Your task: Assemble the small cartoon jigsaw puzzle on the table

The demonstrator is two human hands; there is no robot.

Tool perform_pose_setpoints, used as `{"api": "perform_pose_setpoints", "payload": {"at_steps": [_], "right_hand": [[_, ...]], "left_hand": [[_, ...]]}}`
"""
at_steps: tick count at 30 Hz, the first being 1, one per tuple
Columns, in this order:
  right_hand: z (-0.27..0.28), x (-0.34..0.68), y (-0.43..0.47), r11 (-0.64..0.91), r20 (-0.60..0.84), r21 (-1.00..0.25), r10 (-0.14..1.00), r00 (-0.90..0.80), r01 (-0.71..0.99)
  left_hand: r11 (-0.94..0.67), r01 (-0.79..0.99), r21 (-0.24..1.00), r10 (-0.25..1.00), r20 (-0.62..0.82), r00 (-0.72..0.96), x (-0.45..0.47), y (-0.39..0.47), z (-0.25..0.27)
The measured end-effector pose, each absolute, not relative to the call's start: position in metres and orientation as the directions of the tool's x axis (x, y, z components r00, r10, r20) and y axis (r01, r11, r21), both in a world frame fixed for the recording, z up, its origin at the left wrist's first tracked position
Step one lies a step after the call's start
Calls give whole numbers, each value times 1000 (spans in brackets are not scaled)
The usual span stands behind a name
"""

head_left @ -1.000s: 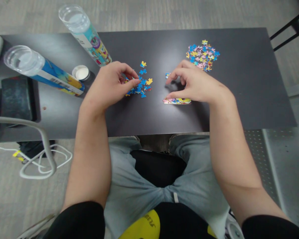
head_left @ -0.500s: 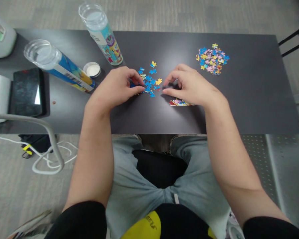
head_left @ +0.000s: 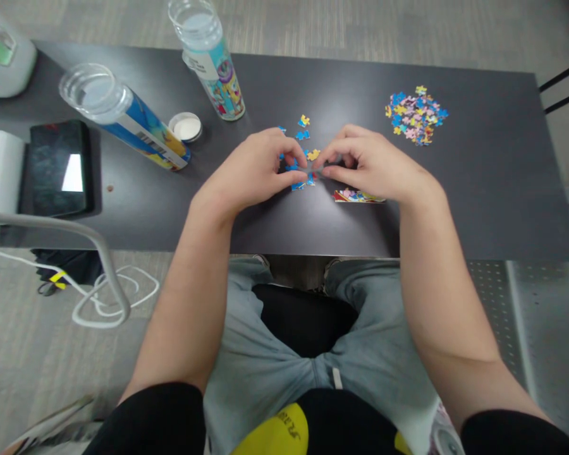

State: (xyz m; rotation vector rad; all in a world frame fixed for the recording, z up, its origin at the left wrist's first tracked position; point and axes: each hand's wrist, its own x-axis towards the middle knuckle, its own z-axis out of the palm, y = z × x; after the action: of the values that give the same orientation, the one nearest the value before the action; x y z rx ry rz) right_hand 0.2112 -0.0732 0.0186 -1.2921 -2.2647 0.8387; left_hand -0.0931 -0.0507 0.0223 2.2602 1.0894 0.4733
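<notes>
Both of my hands meet low over a scatter of small blue puzzle pieces (head_left: 298, 186). My left hand (head_left: 265, 164) arches over the pile and partly covers it, thumb and fingertips drawn together at a small, blurred greyish puzzle piece (head_left: 312, 170). From the other side, my right hand (head_left: 367, 155) pinches at the same spot, fingertips nearly touching the left ones. Below the right palm lies a strip of joined puzzle (head_left: 358, 196), red, yellow and multicoloured, partly hidden by the hand. Single yellow (head_left: 304, 120) and blue pieces (head_left: 302, 135) lie just beyond the fingers.
A larger heap of mixed puzzle pieces (head_left: 416, 115) lies at the far right. On the left are two clear printed tubes, one standing (head_left: 213, 69) and one beside it (head_left: 133, 123), a white round lid (head_left: 186, 127) and a black device (head_left: 59, 167). A white cable (head_left: 97, 309) hangs off the table.
My left hand has moved right, across the blue pieces, until its fingertips meet those of my right hand. The view has shifted slightly; the joined strip stays under the right hand.
</notes>
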Motion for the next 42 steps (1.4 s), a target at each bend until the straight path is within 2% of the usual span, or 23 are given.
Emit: {"api": "perform_pose_setpoints", "payload": {"at_steps": [4, 9, 12, 21, 37, 42], "right_hand": [[27, 232, -78, 398, 76, -668, 877, -474, 629], [31, 250, -80, 329, -87, -685, 849, -522, 650], [31, 252, -80, 310, -118, -686, 845, -521, 658], [35, 248, -82, 289, -136, -686, 850, -508, 667], [36, 245, -86, 256, -153, -679, 867, -474, 688], [38, 248, -91, 247, -84, -721, 897, -435, 648]], "left_hand": [[-535, 582, 612, 764, 57, 643, -77, -55, 22], [-534, 627, 567, 778, 39, 627, -71, -56, 21], [-538, 616, 576, 765, 27, 643, -67, -57, 22], [-567, 538, 624, 689, 2, 724, -46, -68, 29], [-578, 534, 618, 709, 57, 703, -45, -62, 25], [-574, 520, 633, 724, 95, 684, -43, -56, 17]]}}
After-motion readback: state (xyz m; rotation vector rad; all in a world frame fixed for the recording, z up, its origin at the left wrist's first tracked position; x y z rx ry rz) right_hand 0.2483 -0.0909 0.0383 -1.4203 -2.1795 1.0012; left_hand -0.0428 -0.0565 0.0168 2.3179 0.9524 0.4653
